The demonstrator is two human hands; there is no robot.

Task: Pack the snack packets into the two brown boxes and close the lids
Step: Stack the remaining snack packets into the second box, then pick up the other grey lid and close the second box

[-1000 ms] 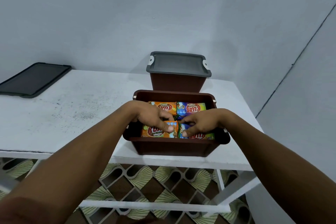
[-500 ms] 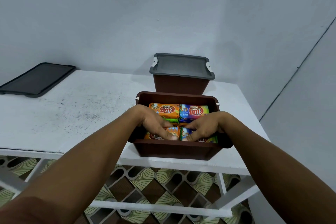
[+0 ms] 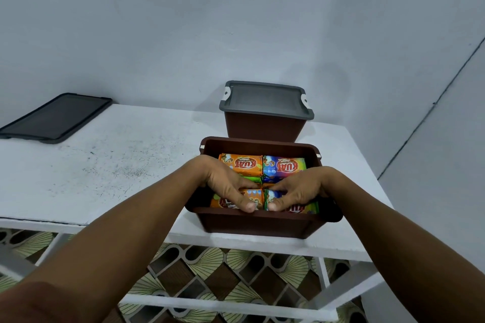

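Packets (image 3: 301, 208) are pinched in the curled fingers (image 3: 246, 185) of left hand (image 3: 223, 183) and right hand (image 3: 301, 187). The lid (image 3: 56, 118) lies far left of the left fingers.

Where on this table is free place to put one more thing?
Widest bare patch: tabletop between the dark lid, far left, and the open box. A narrower strip lies right of both boxes. Crowded: the open box, where left hand and right hand grip packets, with the closed box close behind.
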